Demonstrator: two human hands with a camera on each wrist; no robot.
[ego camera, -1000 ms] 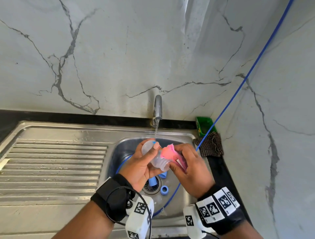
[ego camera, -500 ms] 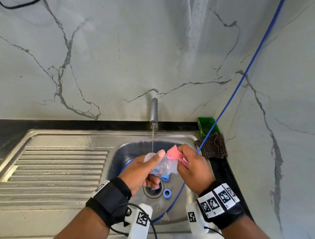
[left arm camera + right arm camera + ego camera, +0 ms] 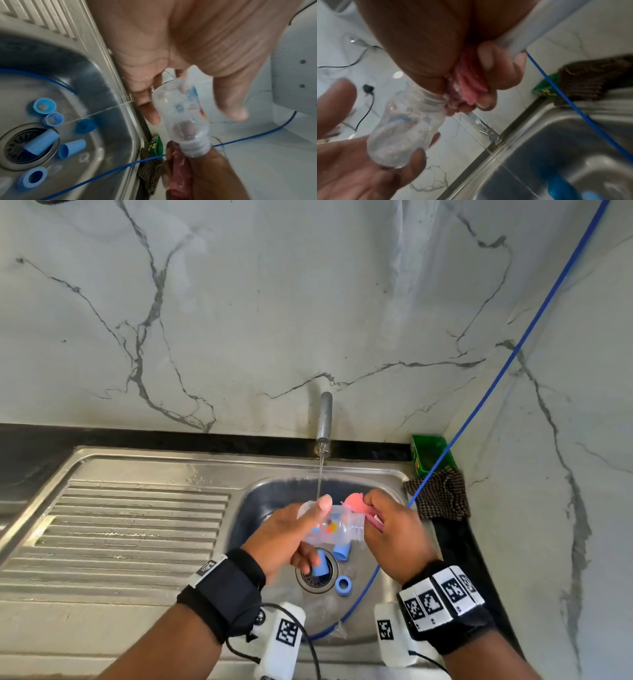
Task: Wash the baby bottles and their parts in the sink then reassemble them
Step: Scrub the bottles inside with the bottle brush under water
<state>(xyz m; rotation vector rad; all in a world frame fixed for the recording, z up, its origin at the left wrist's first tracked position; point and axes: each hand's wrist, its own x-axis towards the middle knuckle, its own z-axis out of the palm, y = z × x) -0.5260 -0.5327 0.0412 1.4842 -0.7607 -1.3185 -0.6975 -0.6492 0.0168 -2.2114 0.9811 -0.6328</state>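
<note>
My left hand [image 3: 287,537] grips the bottle [image 3: 334,529] crosswise; its mouth faces my right hand [image 3: 394,529], which clutches the pink sponge [image 3: 356,503].

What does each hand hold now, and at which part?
The left hand grips the clear plastic baby bottle around its body, near the base. The right hand pinches a pink sponge at the bottle's threaded neck.

I am counting one clear bottle [image 3: 329,529], one pink sponge [image 3: 354,503] and six blue parts [image 3: 72,148] lying in the sink [image 3: 96,83].
</note>
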